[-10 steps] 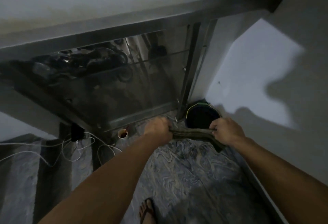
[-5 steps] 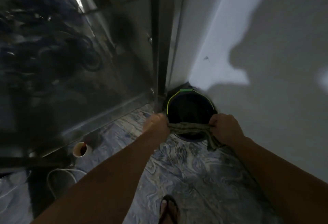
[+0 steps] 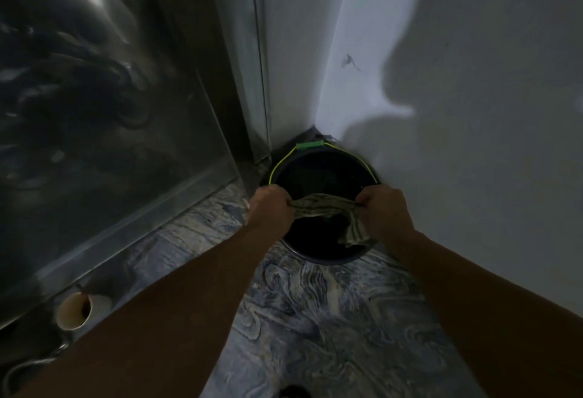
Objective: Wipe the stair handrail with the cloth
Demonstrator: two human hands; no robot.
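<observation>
Cloth [image 3: 328,208], striped and twisted into a rope, stretches between your two fists directly above the dark bucket [image 3: 318,255]. Your left hand [image 3: 271,208] is clenched around its end at 9 o'clock of the bucket's mouth, and your right hand [image 3: 383,211] is clenched around the other end at 3 o'clock, with a loose tail of fabric hanging below that fist. The bucket stands on the marbled floor [image 3: 315,318] in the corner, touching or nearly touching the white wall [image 3: 473,145]; its yellow-green handle [image 3: 310,146] rests at 12 o'clock. A paper cup [image 3: 74,311] lies tipped at 8 o'clock, beside the reflective metal panel [image 3: 94,113].
</observation>
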